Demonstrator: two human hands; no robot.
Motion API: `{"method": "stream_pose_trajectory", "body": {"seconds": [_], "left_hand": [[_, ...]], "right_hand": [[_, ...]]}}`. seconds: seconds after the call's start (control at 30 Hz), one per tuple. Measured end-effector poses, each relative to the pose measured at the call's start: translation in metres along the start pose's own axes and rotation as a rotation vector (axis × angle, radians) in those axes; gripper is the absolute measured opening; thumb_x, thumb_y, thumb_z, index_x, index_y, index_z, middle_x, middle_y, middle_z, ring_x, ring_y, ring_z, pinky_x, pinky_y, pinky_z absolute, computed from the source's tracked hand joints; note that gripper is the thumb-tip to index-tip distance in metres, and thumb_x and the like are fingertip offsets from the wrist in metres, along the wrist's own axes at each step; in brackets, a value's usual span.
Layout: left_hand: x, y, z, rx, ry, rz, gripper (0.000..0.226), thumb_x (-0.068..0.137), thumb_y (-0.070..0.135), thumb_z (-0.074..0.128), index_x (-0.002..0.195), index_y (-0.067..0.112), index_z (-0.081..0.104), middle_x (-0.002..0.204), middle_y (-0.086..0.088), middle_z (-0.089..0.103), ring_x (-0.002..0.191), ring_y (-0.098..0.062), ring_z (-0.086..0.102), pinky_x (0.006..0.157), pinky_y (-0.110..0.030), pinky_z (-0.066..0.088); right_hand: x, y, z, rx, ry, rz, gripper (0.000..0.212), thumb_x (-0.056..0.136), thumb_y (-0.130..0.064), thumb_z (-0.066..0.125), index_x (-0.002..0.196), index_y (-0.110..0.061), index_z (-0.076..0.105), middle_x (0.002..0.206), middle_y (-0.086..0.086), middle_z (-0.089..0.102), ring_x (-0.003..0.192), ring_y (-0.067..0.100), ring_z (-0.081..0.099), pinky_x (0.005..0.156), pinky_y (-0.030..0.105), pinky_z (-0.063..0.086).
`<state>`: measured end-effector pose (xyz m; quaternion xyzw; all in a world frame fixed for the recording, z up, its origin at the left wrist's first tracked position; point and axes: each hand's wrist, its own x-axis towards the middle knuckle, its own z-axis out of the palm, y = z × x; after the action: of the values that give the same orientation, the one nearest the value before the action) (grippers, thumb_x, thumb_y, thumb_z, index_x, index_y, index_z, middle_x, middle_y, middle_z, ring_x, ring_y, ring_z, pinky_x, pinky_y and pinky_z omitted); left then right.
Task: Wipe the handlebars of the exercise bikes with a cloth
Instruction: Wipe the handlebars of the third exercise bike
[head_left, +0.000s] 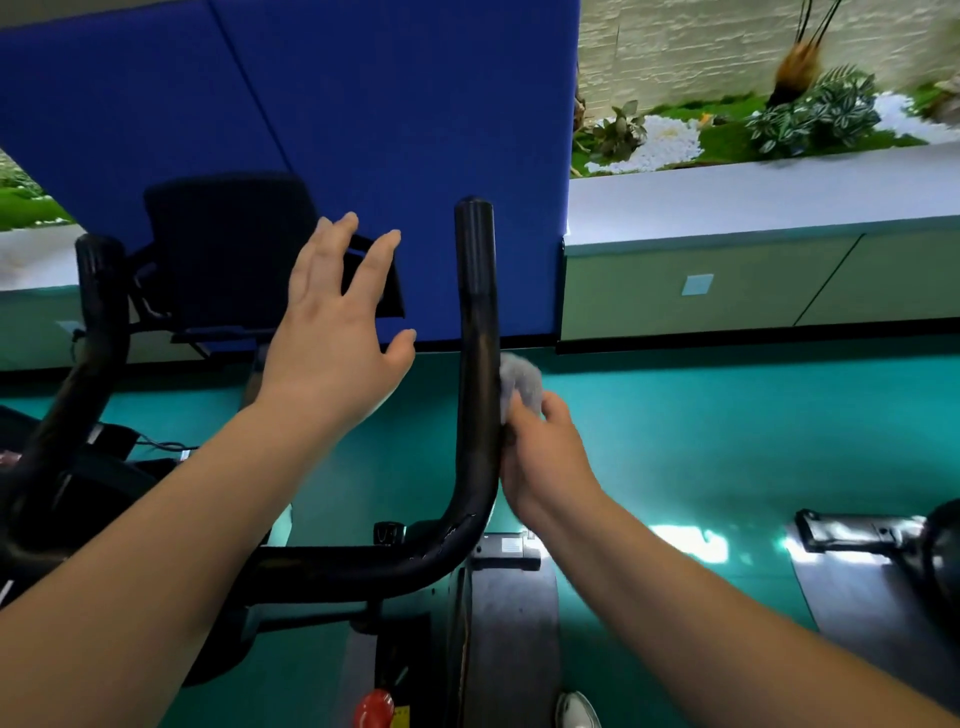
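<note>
A black exercise bike handlebar fills the middle of the view. Its right bar (475, 312) rises upright from a curved bend; its left bar (101, 312) stands at the left. My right hand (545, 452) grips a grey cloth (519, 382) and presses it against the right side of the right bar, about halfway up. My left hand (335, 327) hovers in the air between the two bars with its fingers spread, touching nothing. The bike's black console (228, 249) sits behind my left hand.
A blue padded panel (363, 104) stands right behind the bike. To the right runs a low white ledge (753, 208) with plants and white pebbles. Teal floor (727, 426) lies below. Part of another bike (883, 540) shows at the right. A red knob (374, 709) is at the bottom.
</note>
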<state>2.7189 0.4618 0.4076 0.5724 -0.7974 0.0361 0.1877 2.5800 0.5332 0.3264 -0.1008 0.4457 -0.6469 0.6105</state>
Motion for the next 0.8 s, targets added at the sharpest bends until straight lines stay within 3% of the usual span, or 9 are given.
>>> {"method": "stream_pose_trajectory", "body": {"seconds": [0.17, 0.33, 0.47, 0.6, 0.8], "left_hand": [[0.000, -0.001, 0.000, -0.019, -0.009, -0.003, 0.078, 0.087, 0.034, 0.063, 0.149, 0.035, 0.016, 0.158, 0.007, -0.002, 0.146, -0.017, -0.007, 0.109, -0.042, 0.030], [-0.001, -0.004, 0.001, -0.036, -0.010, 0.001, 0.081, 0.087, 0.033, 0.063, 0.150, 0.036, 0.012, 0.159, 0.008, -0.005, 0.146, -0.016, -0.009, 0.107, -0.039, 0.033], [-0.002, -0.005, 0.000, -0.044, -0.017, 0.020, 0.083, 0.087, 0.032, 0.063, 0.151, 0.035, 0.010, 0.159, 0.007, -0.007, 0.146, -0.016, -0.009, 0.104, -0.036, 0.035], [-0.003, -0.009, -0.001, -0.063, -0.028, 0.041, 0.085, 0.087, 0.031, 0.063, 0.151, 0.036, 0.007, 0.159, 0.009, -0.010, 0.146, -0.014, -0.011, 0.106, -0.035, 0.033], [-0.006, -0.022, -0.011, -0.058, -0.108, 0.130, 0.082, 0.091, 0.032, 0.059, 0.152, 0.033, 0.004, 0.158, 0.014, -0.016, 0.146, -0.009, -0.010, 0.107, -0.036, 0.034]], "right_hand": [[0.018, -0.019, 0.007, -0.107, 0.020, -0.150, 0.008, 0.097, -0.013, 0.052, 0.104, -0.012, 0.050, 0.090, 0.008, 0.058, 0.074, 0.014, 0.055, 0.062, 0.023, 0.052], [-0.029, 0.006, -0.022, -0.429, 0.055, -0.368, 0.016, 0.085, -0.019, 0.064, 0.084, -0.031, 0.054, 0.087, 0.017, 0.061, 0.077, 0.026, 0.059, 0.079, 0.046, 0.055], [-0.016, -0.022, -0.011, -0.765, 0.004, -0.652, 0.025, 0.082, -0.013, 0.069, 0.092, -0.033, 0.058, 0.090, -0.002, 0.062, 0.081, 0.013, 0.058, 0.077, 0.029, 0.048], [-0.008, -0.040, 0.000, -1.047, -0.127, -0.759, 0.042, 0.084, -0.007, 0.066, 0.115, -0.035, 0.059, 0.106, -0.001, 0.055, 0.096, -0.007, 0.050, 0.080, 0.001, 0.034], [-0.044, -0.018, -0.026, -1.180, -0.212, -0.937, 0.055, 0.079, 0.007, 0.066, 0.123, -0.026, 0.061, 0.098, -0.001, 0.049, 0.094, -0.002, 0.047, 0.083, 0.005, 0.034]]}}
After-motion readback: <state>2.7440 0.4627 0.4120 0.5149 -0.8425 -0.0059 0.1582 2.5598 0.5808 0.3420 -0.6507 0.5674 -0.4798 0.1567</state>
